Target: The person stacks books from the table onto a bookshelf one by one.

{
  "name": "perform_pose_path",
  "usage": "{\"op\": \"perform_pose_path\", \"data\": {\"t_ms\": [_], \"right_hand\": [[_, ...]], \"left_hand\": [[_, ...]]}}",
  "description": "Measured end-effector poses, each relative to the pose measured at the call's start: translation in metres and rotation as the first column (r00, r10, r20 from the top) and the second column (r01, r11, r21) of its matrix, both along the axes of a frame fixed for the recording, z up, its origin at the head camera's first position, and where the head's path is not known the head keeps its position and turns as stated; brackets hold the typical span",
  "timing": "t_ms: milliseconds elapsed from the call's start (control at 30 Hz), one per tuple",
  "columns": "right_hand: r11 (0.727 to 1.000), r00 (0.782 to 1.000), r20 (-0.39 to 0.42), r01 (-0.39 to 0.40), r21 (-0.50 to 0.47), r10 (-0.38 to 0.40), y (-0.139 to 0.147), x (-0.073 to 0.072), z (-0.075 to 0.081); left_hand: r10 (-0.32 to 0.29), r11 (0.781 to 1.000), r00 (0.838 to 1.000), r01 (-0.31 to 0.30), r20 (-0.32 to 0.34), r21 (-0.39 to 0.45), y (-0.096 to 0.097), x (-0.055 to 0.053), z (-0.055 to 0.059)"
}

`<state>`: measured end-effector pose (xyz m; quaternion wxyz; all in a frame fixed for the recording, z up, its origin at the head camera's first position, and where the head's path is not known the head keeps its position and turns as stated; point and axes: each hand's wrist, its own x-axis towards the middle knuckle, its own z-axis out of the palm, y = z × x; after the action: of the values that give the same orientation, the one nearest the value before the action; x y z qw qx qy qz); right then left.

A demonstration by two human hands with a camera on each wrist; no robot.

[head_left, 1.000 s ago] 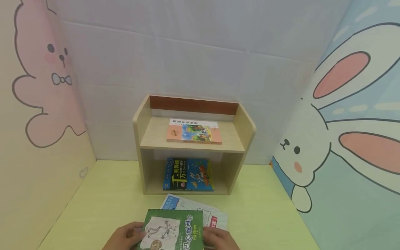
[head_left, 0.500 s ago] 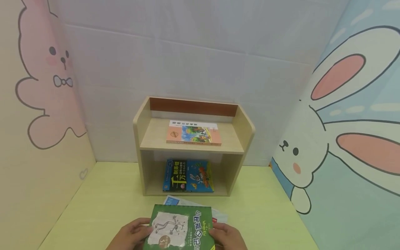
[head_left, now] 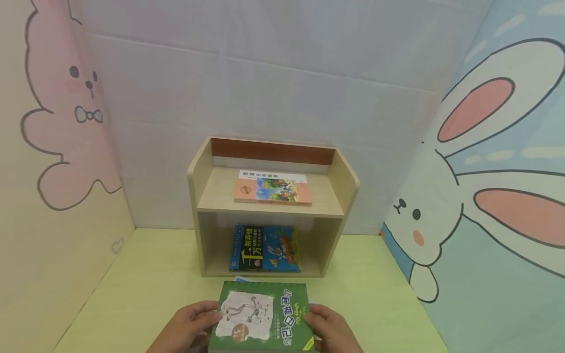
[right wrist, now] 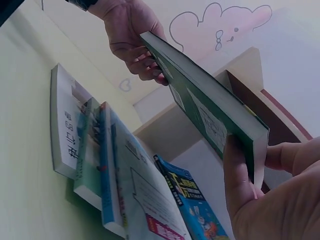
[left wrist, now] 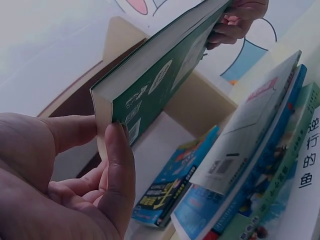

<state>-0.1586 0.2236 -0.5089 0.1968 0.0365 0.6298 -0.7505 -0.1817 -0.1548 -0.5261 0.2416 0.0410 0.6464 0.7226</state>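
Observation:
A thick green book (head_left: 265, 316), with a stick-figure drawing on a torn-paper patch, is held up in both hands. My left hand (head_left: 190, 321) pinches its left edge between thumb and fingers, and my right hand (head_left: 331, 323) grips the right edge the same way. In the left wrist view the green book (left wrist: 155, 85) is raised above a stack of several books (left wrist: 240, 135), its page edges showing. The right wrist view has the green book (right wrist: 210, 105) from the other side, also above the stack (right wrist: 145, 185). From the head, the book hides nearly all of that stack.
Behind the stack stands a two-tier wooden bookshelf (head_left: 269, 212). An orange-bordered book (head_left: 273, 189) lies on its upper tier. Blue books (head_left: 265, 249) lie in the lower tier. Cartoon-printed walls close in the yellow-green tabletop (head_left: 375, 304) at left and right.
Both hands have moved the green book forward and to the right, toward the shelf. More of its cover shows, and it now hides most of the white-covered book beneath.

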Motion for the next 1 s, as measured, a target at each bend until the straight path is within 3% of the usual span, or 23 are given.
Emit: {"op": "perform_pose_path", "data": {"t_ms": [300, 467, 600, 767, 1000], "right_hand": [[0.999, 0.999, -0.031, -0.038, 0.008, 0.038, 0.005, -0.003, 0.018], [0.998, 0.997, -0.069, -0.038, 0.05, 0.041, 0.005, -0.013, 0.026], [0.996, 0.992, -0.121, -0.021, 0.086, 0.031, 0.004, -0.031, 0.035], [0.994, 0.98, -0.199, 0.031, 0.103, -0.009, 0.001, -0.062, 0.042], [0.982, 0.962, -0.262, 0.123, 0.142, -0.082, -0.002, -0.102, 0.045]], "left_hand": [[-0.026, 0.998, 1.0, 0.026, -0.001, 0.057, 0.003, 0.0, 0.015], [0.002, 1.0, 0.998, -0.002, -0.06, -0.002, 0.005, -0.009, 0.025], [0.038, 0.997, 0.992, -0.046, -0.118, -0.066, 0.008, -0.025, 0.035], [0.109, 0.987, 0.975, -0.13, -0.193, -0.098, 0.017, -0.053, 0.043], [0.232, 0.954, 0.93, -0.276, -0.286, -0.121, 0.034, -0.086, 0.051]]}}
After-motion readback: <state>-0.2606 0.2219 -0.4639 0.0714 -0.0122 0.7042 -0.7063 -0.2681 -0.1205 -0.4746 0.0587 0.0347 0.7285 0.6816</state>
